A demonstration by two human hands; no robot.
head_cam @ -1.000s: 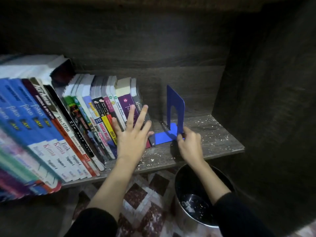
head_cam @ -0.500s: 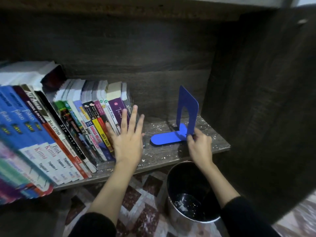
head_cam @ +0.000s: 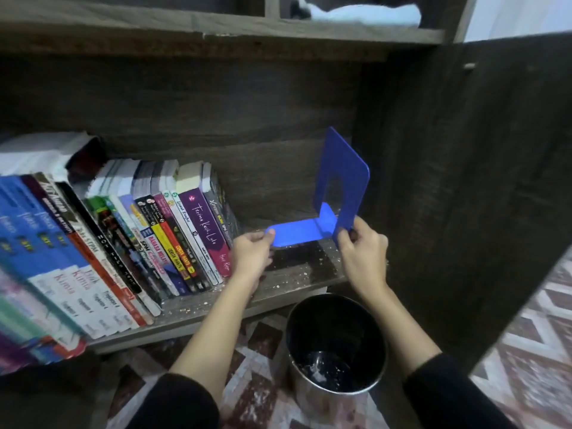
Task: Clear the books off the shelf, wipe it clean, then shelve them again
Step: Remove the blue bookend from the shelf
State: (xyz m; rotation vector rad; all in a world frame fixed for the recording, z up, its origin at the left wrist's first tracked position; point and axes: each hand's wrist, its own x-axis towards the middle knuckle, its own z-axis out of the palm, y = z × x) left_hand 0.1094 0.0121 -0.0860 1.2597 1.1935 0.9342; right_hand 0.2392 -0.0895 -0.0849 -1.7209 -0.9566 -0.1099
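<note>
Shifted left hand (head_cam: 252, 252) from books (head_cam: 192, 230) to bookend (head_cam: 340, 181) tongue; pinching it there, with right hand (head_cam: 362, 252) pinching upright's lower corner, seemingly lifting bookend off gritty shelf (head_cam: 309, 267) to free books.

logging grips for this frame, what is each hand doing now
Left hand: pinching the base tip of the blue L-shaped metal bookend.
Right hand: gripping that bookend's upright plate.
</note>
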